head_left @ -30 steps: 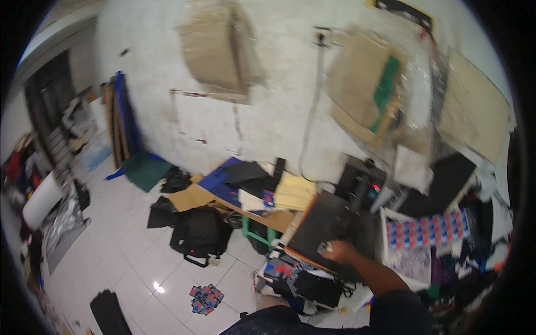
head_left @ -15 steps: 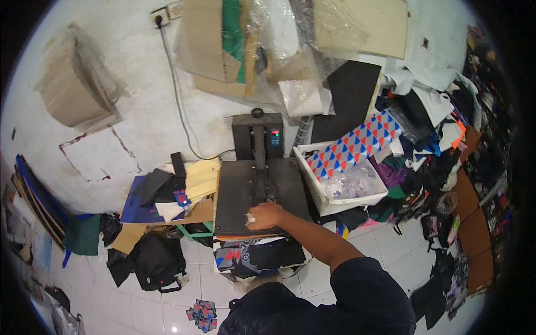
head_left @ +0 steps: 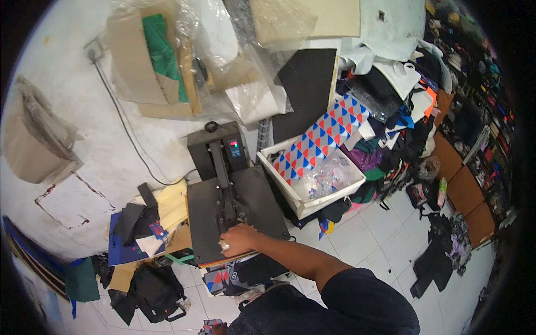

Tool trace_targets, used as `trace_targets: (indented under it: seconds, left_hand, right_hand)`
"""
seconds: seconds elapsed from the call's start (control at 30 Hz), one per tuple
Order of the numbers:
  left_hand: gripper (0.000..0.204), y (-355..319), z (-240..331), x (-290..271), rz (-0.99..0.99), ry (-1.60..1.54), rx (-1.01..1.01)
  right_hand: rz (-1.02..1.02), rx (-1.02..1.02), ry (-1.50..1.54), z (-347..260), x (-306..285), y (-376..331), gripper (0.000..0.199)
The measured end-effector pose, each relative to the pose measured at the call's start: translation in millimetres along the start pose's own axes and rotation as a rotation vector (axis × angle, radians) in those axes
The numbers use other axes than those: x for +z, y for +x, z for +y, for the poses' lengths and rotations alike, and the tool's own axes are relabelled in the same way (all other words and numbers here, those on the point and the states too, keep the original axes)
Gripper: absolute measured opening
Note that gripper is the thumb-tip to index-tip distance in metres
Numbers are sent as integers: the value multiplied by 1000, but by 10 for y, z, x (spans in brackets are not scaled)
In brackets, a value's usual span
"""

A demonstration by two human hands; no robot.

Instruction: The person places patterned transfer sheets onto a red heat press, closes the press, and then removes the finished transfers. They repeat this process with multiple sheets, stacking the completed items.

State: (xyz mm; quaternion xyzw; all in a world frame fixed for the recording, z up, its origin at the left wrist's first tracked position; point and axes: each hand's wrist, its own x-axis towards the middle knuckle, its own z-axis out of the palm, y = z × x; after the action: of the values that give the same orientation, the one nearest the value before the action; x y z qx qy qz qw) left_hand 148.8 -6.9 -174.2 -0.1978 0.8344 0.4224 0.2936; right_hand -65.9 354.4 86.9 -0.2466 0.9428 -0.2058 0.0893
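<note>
One right hand [head_left: 239, 240] clenches the half-hidden press handle [head_left: 224, 245]; cropped left hand [head_left: 219, 329], grip unclear

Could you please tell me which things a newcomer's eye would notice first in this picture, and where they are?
Probably first the black heat press near the middle, with the person's right hand at the lower end of its lever. Next, the bright red, blue and grey patterned sheet sticking up out of the white bin just right of the press. Then the jumbled heap of materials beyond the bin, toward the upper right.
</note>
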Motion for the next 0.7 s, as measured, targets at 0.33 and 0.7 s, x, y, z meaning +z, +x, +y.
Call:
trace_targets:
  seconds: [0.33,0.7]
  left_hand:
    - [30,674,846,480,-129,124,98]
    - [32,906,1457,601,-162,194,157]
  right_hand:
    - [40,-24,124,142,89,-60,40]
    - [229,-43,200,139,263,19,34]
